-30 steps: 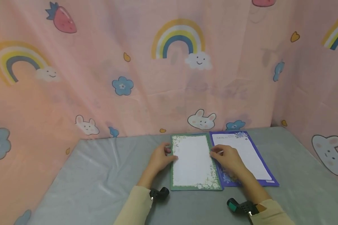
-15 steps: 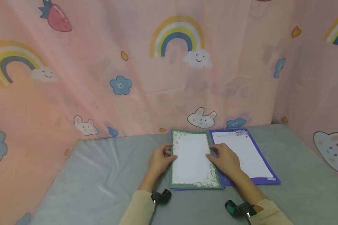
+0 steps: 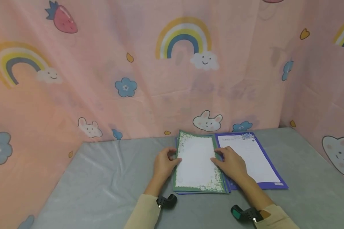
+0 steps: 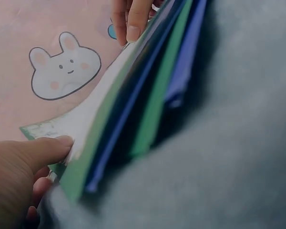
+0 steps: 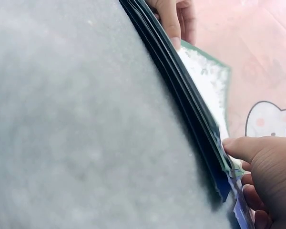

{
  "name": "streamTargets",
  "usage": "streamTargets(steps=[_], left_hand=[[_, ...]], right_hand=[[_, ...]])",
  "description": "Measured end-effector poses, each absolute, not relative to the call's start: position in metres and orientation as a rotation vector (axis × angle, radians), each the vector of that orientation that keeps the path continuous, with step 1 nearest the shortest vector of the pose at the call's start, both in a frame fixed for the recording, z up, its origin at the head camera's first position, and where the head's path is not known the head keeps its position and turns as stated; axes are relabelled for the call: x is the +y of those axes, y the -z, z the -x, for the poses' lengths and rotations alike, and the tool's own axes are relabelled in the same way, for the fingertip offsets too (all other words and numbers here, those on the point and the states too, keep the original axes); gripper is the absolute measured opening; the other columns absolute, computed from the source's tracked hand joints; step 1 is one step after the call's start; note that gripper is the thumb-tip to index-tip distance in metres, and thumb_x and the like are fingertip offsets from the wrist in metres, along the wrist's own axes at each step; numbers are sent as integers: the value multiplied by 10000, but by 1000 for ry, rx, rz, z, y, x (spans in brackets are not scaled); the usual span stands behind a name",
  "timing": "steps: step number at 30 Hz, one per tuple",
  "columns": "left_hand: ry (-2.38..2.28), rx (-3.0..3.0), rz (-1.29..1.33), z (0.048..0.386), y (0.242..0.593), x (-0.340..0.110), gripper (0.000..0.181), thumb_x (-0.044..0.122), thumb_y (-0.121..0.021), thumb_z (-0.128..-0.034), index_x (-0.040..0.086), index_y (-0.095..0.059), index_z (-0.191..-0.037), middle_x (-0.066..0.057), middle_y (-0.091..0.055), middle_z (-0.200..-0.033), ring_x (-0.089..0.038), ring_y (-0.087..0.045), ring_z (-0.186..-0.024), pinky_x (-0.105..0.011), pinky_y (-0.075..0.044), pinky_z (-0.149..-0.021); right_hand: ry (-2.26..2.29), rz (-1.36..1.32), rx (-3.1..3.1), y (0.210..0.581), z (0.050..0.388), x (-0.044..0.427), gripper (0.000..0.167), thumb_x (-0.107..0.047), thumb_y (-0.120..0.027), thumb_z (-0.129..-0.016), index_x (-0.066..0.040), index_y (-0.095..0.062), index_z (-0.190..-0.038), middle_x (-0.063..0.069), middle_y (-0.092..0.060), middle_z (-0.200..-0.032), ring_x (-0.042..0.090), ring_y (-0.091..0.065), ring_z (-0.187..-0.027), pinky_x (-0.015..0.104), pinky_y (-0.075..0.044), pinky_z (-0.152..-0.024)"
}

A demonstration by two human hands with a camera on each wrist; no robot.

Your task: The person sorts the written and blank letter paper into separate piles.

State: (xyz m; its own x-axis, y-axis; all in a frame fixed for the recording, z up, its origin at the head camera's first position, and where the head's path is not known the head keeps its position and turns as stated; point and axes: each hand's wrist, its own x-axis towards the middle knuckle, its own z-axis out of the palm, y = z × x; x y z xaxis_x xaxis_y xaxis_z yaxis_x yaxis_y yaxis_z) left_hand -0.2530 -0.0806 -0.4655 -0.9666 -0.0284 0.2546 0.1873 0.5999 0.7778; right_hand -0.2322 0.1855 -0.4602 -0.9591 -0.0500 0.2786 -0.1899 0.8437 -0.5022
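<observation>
A green-bordered sheet with a white floral print (image 3: 196, 165) lies on top of a small stack of sheets. Its left edge is pinched by my left hand (image 3: 162, 165), thumb on the face and fingers behind. On the opposite edge my right hand (image 3: 231, 162) grips in the same way. Seen from the left wrist, the top sheet bends up, and green and blue edges (image 4: 155, 109) fan out under it. The right wrist view shows the layered edges (image 5: 181, 90) closer together. A purple-bordered sheet (image 3: 261, 159) lies right of the stack, partly covered by my right hand and forearm.
A grey cloth (image 3: 117, 178) covers the table under the sheets. Behind and at the sides hangs a pink curtain (image 3: 149, 76) printed with rainbows, rabbits and flowers. Black wrist cameras (image 3: 167, 201) sit on both wrists.
My right thumb has come onto the face of the green-bordered sheet. The top sheet's far left corner now stands raised and shifted right, with blue edges showing beneath the stack's near side.
</observation>
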Motion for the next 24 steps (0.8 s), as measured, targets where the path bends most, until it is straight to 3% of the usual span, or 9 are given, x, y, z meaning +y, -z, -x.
streamTargets(steps=[9,13,19,24], left_hand=[[1365,-2550,142,254,467,-80,177,126,-854,-795,101,-740,-929,-35,-733,-817,-64,-575,-676,-220,-478,-621],[1427,-2511,140,254,468,-80,193,102,-847,-796,91,-755,-966,-43,-749,-758,-71,-632,-650,-223,-511,-612],[1408,-2494,149,254,467,-79,318,96,-827,-819,107,-749,-1127,-49,-774,-770,-138,-721,-704,-271,-576,-676],[1408,-2478,136,255,467,-79,220,76,-817,-823,98,-756,-1033,-84,-791,-880,-158,-721,-730,-254,-567,-670]], right_hand=[[-791,-183,-2764,459,231,186,451,-336,-772,-875,-33,-707,-1203,154,-669,-1039,168,-532,-749,293,-386,-599],[-801,-187,-2755,458,230,186,440,-326,-776,-876,-36,-711,-1200,151,-670,-1034,165,-528,-741,300,-390,-597],[-812,-180,-2745,459,231,187,436,-324,-776,-874,-43,-712,-1202,130,-651,-995,155,-509,-730,284,-366,-589],[-813,-183,-2743,461,232,188,436,-322,-777,-866,-35,-715,-1189,140,-655,-993,162,-513,-732,282,-365,-588]])
